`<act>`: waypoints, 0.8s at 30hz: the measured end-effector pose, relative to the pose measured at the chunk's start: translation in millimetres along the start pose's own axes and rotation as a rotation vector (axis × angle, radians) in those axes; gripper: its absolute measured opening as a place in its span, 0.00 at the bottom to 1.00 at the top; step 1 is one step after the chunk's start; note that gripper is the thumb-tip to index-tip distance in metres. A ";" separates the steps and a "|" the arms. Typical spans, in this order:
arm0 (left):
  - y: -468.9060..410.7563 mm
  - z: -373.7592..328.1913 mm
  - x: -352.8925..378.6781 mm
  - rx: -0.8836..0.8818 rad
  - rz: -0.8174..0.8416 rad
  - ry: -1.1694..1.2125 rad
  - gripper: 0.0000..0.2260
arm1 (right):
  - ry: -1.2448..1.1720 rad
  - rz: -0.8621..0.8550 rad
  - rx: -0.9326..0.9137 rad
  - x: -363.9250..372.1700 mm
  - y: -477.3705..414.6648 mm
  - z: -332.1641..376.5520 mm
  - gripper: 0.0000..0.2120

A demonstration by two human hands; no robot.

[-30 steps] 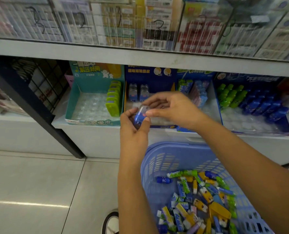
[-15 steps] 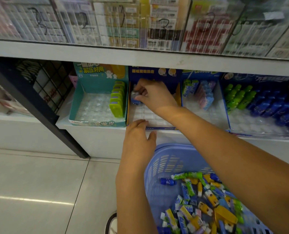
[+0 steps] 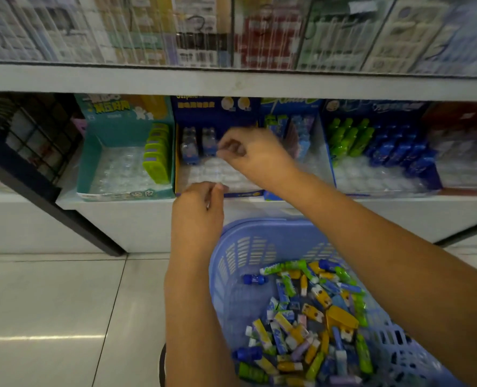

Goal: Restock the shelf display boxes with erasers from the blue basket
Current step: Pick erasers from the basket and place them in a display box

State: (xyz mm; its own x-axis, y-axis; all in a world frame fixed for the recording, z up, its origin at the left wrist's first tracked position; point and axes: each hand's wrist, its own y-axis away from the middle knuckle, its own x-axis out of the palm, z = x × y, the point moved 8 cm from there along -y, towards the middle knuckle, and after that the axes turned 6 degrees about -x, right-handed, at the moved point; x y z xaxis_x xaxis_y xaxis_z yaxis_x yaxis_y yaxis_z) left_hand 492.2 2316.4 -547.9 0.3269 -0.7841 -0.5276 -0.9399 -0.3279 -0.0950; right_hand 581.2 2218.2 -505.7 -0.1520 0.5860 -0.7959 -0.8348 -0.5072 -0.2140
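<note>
The blue basket (image 3: 259,230) sits low at the right, with several mixed erasers (image 3: 301,317) in it. On the shelf stands a dark blue display box (image 3: 217,110) with a clear tray; blue erasers (image 3: 192,146) stand in its back left corner. My right hand (image 3: 251,155) hovers over this box just right of those erasers, its fingers loosely curled and holding nothing. My left hand (image 3: 198,213) hangs in front of the box's front edge, above the basket's left rim, with relaxed fingers and nothing in it.
A teal box (image 3: 92,169) with green erasers (image 3: 156,155) stands to the left. Further right are a box with blue and pink packs (image 3: 296,132) and one with green and blue erasers (image 3: 371,143). A white shelf (image 3: 231,82) overhangs. A black post (image 3: 36,191) slants at the left.
My right hand took the blue eraser from my left hand, set it at the back of the dark blue box and has drawn back, now holding nothing. My left hand dropped lower.
</note>
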 end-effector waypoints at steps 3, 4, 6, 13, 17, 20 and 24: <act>5.8 -4.8 31.0 -0.031 0.167 0.042 0.14 | -0.163 -0.001 0.178 -13.7 78.7 -50.4 0.10; 9.3 -0.5 51.3 -0.065 0.258 0.005 0.14 | -0.176 0.052 0.251 -7.8 106.4 -71.4 0.10; 23.9 17.1 99.9 -0.142 0.468 -0.120 0.13 | -0.105 0.212 0.378 16.2 158.5 -115.4 0.07; 127.8 122.5 226.9 -0.263 1.007 -0.550 0.11 | -0.014 0.823 0.467 145.8 282.4 -192.4 0.16; 148.5 152.0 245.1 -0.271 0.962 -0.595 0.06 | -0.041 0.966 0.350 182.1 302.6 -185.2 0.16; 151.4 163.3 250.7 -0.273 0.899 -0.633 0.11 | -0.034 0.991 0.348 190.5 308.1 -183.6 0.20; 155.4 173.3 258.7 -0.281 0.902 -0.742 0.10 | -0.040 0.975 0.390 193.9 313.2 -185.4 0.16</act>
State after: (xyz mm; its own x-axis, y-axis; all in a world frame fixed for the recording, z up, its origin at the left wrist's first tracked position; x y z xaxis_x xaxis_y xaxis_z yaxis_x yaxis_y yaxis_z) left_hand 413.7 2153.9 -845.4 -0.6607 -0.3266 -0.6759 -0.7168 0.0070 0.6973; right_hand 388.4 2055.8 -832.0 -0.8614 0.0575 -0.5047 -0.4532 -0.5357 0.7125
